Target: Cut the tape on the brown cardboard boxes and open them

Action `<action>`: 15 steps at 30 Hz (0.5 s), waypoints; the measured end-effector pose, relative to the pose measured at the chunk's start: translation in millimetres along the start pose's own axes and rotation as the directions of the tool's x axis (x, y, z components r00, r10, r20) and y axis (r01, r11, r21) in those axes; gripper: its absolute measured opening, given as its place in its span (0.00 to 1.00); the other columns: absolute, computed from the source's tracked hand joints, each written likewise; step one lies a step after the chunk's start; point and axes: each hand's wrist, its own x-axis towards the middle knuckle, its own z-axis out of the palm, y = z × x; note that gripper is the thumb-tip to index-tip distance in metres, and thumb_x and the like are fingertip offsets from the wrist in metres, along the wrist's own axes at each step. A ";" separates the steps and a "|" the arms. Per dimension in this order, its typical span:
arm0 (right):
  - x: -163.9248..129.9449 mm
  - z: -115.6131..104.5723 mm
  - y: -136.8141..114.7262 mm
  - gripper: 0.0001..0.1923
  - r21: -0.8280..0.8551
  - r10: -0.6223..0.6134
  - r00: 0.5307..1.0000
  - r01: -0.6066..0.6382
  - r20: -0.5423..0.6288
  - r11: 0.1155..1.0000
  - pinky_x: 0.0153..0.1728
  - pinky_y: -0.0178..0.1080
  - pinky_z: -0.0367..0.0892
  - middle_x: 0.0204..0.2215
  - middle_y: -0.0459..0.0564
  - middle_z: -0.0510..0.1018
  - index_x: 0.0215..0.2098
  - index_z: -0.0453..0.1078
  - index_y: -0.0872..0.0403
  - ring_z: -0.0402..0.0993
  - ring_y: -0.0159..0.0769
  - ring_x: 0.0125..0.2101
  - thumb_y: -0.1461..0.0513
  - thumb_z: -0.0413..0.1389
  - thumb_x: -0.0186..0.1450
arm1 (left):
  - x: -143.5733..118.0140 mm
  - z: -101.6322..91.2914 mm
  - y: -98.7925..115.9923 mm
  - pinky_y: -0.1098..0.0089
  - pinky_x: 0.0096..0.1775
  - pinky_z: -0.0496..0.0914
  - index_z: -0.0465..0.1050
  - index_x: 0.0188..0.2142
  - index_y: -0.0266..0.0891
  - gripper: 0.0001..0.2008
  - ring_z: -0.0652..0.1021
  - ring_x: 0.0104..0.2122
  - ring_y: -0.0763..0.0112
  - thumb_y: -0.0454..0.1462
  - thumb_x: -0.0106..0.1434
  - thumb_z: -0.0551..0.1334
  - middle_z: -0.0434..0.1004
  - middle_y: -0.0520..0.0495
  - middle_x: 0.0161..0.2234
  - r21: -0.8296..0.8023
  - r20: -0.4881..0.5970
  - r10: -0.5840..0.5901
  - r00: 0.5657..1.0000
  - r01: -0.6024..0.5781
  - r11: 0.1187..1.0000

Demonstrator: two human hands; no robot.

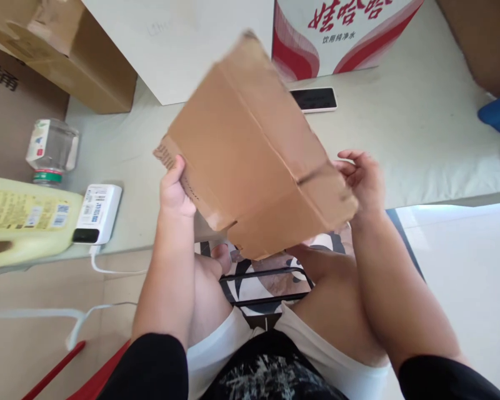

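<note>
A flattened piece of brown cardboard (pixel 241 150) with creases and flaps is held up, tilted, above my lap and the table edge. My left hand (pixel 175 189) grips its left edge, the thumb on the near face and the other fingers hidden behind it. At the right corner flap is my right hand (pixel 362 180), its fingers bent and apart. Part of that hand lies behind the flap, so whether it grips or only touches the cardboard cannot be made out.
On the pale cloth-covered table (pixel 125 150) stand a white-and-red carton (pixel 341 39), a brown box (pixel 79 61), a clear bottle (pixel 52 147), a yellow jug (pixel 25 216) and a white device (pixel 104 208) with a cable. A phone (pixel 316 99) lies behind the cardboard.
</note>
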 end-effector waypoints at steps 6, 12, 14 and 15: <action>-13.4 18.7 10.2 0.27 -0.006 0.090 0.962 -0.092 0.257 0.996 0.26 0.41 0.71 0.27 0.46 0.77 0.36 0.69 0.49 0.76 0.39 0.27 0.36 0.61 0.55 | 20.7 -8.0 1.2 0.59 0.57 0.76 0.76 0.41 0.42 0.11 0.79 0.56 0.57 0.45 0.62 0.63 0.83 0.44 0.47 -0.062 -0.202 -0.016 0.979 0.003 0.998; -31.6 42.6 11.5 0.23 -0.029 0.224 0.920 -0.227 0.320 0.974 0.12 0.37 0.58 0.16 0.42 0.69 0.31 0.66 0.50 0.61 0.30 0.14 0.42 0.65 0.56 | 25.4 -10.7 -0.1 0.59 0.52 0.77 0.75 0.40 0.42 0.16 0.80 0.53 0.53 0.49 0.58 0.66 0.83 0.42 0.42 -0.067 -0.187 -0.135 0.973 0.125 0.990; -32.4 46.8 6.7 0.23 -0.014 0.219 0.927 -0.225 0.303 0.974 0.10 0.36 0.56 0.16 0.41 0.68 0.33 0.66 0.50 0.58 0.30 0.12 0.42 0.64 0.55 | 25.1 -12.5 1.4 0.60 0.50 0.76 0.74 0.41 0.43 0.21 0.80 0.52 0.54 0.55 0.58 0.63 0.82 0.42 0.43 -0.087 -0.113 -0.071 0.991 0.061 0.994; -31.9 47.3 3.8 0.23 -0.004 0.213 0.934 -0.221 0.287 0.975 0.09 0.36 0.55 0.17 0.41 0.69 0.35 0.66 0.50 0.57 0.29 0.12 0.43 0.63 0.55 | 25.0 -13.5 2.3 0.61 0.48 0.76 0.73 0.42 0.43 0.24 0.80 0.50 0.55 0.58 0.58 0.61 0.82 0.42 0.43 -0.107 -0.086 -0.046 0.995 0.037 0.994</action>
